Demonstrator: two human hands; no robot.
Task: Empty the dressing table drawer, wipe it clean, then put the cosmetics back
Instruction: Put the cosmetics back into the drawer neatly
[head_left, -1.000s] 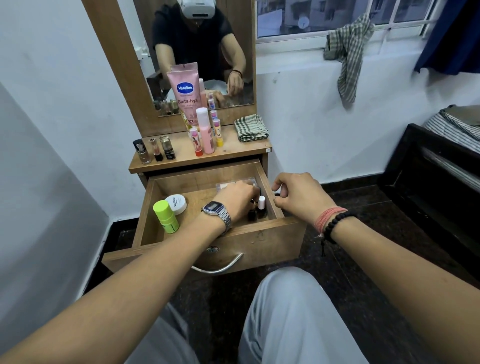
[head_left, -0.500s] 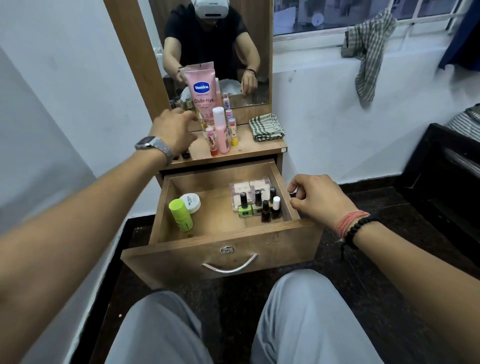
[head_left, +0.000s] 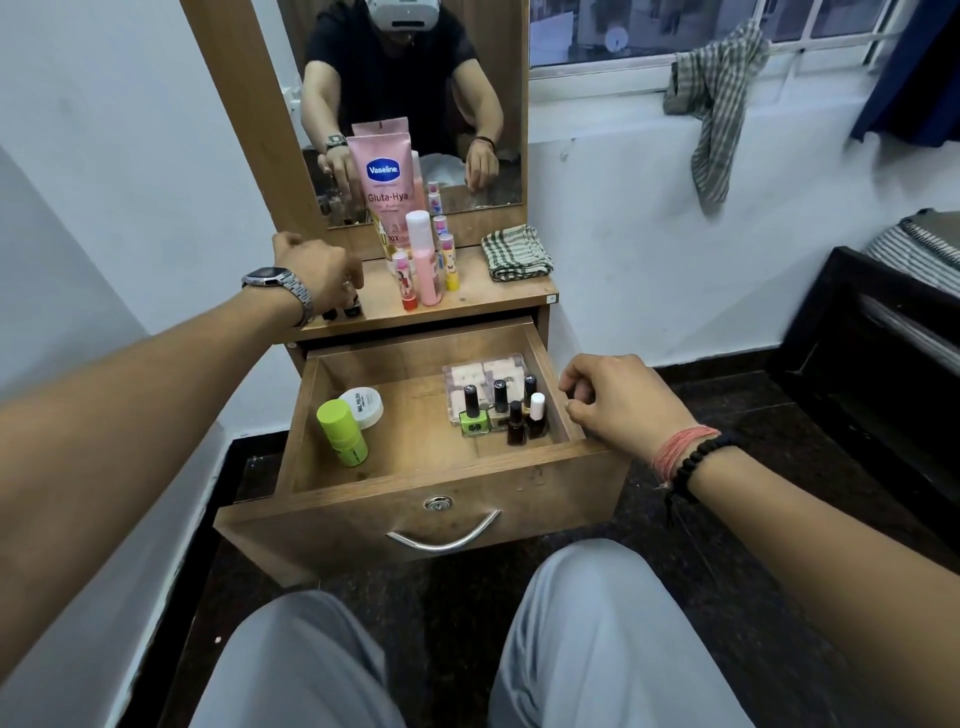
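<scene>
Head view, open drawer (head_left: 415, 499) holding nail polishes (head_left: 501, 413), left hand (head_left: 317, 270) grasping small bottles (head_left: 345, 310), right hand (head_left: 618, 402) clenched.

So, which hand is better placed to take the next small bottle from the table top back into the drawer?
Left. The left hand is already at the small bottles on the table top. The right hand is curled beside the drawer wall, away from them.

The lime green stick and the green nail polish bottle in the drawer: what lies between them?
Nothing. In the head view, only bare drawer floor stretches between the lime green stick and the green nail polish bottle.
</scene>
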